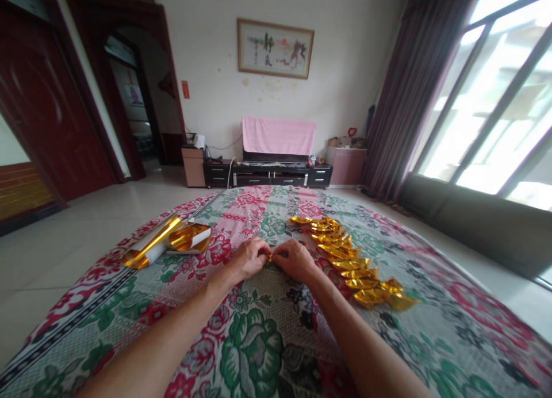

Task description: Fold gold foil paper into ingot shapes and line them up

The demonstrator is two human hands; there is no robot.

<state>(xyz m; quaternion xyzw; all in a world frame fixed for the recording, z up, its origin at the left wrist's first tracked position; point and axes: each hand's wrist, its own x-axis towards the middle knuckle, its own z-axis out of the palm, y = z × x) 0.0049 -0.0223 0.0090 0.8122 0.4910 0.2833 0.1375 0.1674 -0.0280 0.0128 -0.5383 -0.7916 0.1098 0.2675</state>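
Observation:
My left hand [251, 256] and my right hand [295, 257] meet over the middle of the table, fingertips pinched together. Between them shows a small bit of gold foil paper [270, 258], mostly covered by the fingers, so its shape is hard to make out. To the right of my right hand runs a slanting row of folded gold paper ingots [349, 264], several of them overlapping. Left of my left hand lie sheets of gold foil paper [153, 241], partly rolled, with white backs showing, and a curled stack [190, 237] beside them.
A flowered cloth [251, 346] in green, red and grey covers the round table. Beyond it stands a low black cabinet [276, 175] with a pink cloth [279, 134] over the object on top. A curtained window is at the right, doorways at the left.

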